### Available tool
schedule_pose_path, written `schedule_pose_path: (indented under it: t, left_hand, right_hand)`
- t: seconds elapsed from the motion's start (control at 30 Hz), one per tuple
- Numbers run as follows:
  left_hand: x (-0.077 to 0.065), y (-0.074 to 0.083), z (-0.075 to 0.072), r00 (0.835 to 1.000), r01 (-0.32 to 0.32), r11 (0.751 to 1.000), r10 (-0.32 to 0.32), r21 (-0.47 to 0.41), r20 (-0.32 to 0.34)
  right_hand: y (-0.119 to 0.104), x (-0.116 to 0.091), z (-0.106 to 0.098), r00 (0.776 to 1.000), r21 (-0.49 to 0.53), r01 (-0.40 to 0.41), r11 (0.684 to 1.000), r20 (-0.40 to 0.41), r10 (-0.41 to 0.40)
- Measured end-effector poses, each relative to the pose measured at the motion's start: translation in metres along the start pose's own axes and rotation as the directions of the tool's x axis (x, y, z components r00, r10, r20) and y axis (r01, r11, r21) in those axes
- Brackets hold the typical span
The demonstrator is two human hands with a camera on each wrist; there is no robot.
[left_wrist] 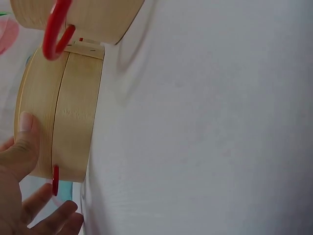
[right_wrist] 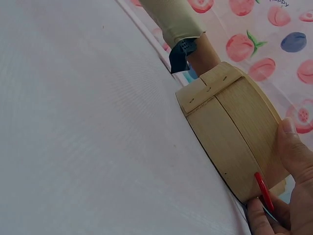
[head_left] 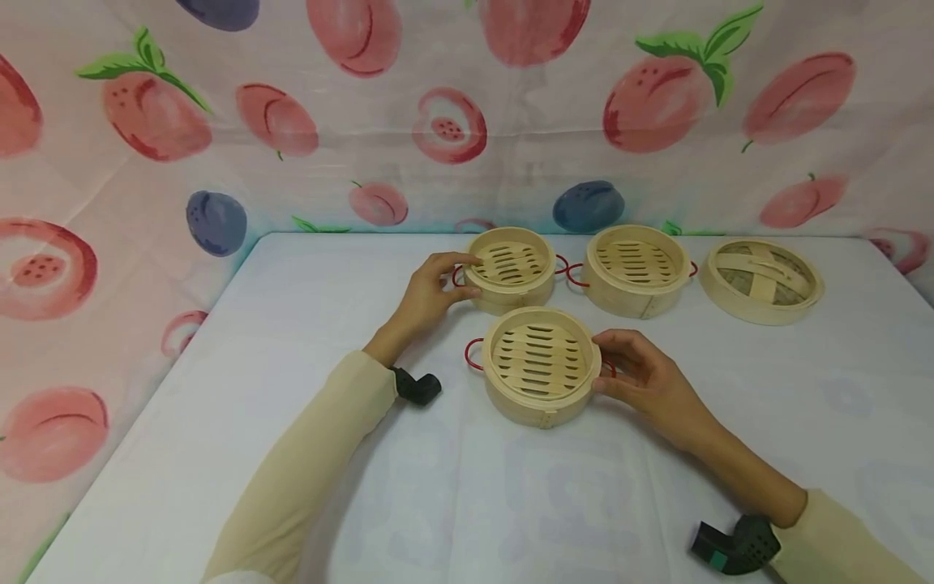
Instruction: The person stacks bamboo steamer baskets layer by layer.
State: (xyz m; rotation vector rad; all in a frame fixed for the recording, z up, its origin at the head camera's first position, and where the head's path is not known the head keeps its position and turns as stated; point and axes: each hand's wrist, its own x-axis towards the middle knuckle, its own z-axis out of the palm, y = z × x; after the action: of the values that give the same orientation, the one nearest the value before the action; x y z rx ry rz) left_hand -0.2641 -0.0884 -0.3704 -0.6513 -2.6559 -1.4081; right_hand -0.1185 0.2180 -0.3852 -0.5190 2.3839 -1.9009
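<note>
"Gripping what with the left hand (head_left: 434,284)?"
"Pinching the rear-left bamboo steamer basket (head_left: 512,269) by its left rim, near the table (head_left: 438,503)'s far edge."
"With the right hand (head_left: 653,389)?"
"Gripping the front bamboo steamer basket (head_left: 541,365)'s right side, farther from that edge."

1. On the table (head_left: 540,503) stood a back row of 3 things, left to right: the rear-left basket (head_left: 511,266), the middle basket (head_left: 633,266) and the lid (head_left: 762,280).
2. Behind that row hung the cloth backdrop (head_left: 518,146).
3. The front basket (head_left: 540,363) stood before the rear-left basket, slightly to its right.
4. The left hand (head_left: 429,288) was at the rear-left basket's left side.
5. The right hand (head_left: 653,385) was at the front basket's right side.
</note>
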Motion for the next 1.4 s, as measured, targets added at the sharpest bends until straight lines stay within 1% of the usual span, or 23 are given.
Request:
schedule_pose_path:
  t: [0.13, 0.23, 0.37, 0.47, 0.63, 0.77, 0.9, 1.03, 1.2, 1.4]
  left_hand:
    - [0.003, 0.001, 0.0, 1.0, 0.008, 1.0, -0.007, -0.013, 0.015]
    - [0.003, 0.001, 0.0, 0.999, 0.027, 1.0, -0.027, -0.015, 0.017]
    - [0.002, 0.002, 0.0, 0.998, 0.056, 0.998, -0.056, -0.016, 0.003]
    - [0.0, 0.002, 0.0, 0.998, 0.059, 0.998, -0.06, -0.033, -0.016]
    - [-0.004, 0.001, 0.002, 0.997, 0.037, 0.996, -0.042, -0.079, -0.059]
    - [-0.01, -0.001, 0.003, 0.993, 0.01, 0.993, -0.024, -0.12, -0.112]
    - [-0.015, 0.002, 0.0, 0.986, -0.008, 0.984, -0.021, -0.179, -0.163]
    - [-0.017, 0.007, -0.006, 0.977, -0.026, 0.976, -0.021, -0.216, -0.21]
    - [-0.019, 0.011, -0.011, 0.966, -0.045, 0.972, -0.016, -0.23, -0.258]
    - [-0.022, 0.017, -0.016, 0.964, -0.048, 0.973, -0.014, -0.225, -0.267]
  right_hand:
    - [0.0, 0.0, -0.001, 1.0, -0.001, -0.005, 1.0, 0.003, 0.005]
    - [0.0, 0.0, -0.001, 1.0, 0.001, -0.009, 1.0, 0.005, 0.009]
    - [0.001, 0.0, -0.001, 1.0, 0.01, -0.013, 1.0, 0.006, 0.013]
    - [0.001, 0.001, -0.001, 1.0, 0.013, -0.012, 1.0, 0.005, 0.012]
    - [0.001, 0.0, -0.001, 1.0, 0.016, -0.01, 1.0, 0.005, 0.01]
    - [0.0, 0.0, -0.001, 1.0, 0.019, -0.01, 1.0, 0.005, 0.01]
    - [0.001, 0.0, -0.002, 1.0, 0.016, -0.009, 1.0, 0.003, 0.009]
    - [0.002, 0.0, -0.002, 1.0, 0.012, -0.007, 1.0, 0.001, 0.007]
    - [0.002, 0.0, -0.002, 1.0, 0.018, -0.001, 1.0, 0.002, 0.001]
    - [0.001, 0.0, 0.0, 1.0, 0.022, 0.001, 1.0, 0.004, -0.001]
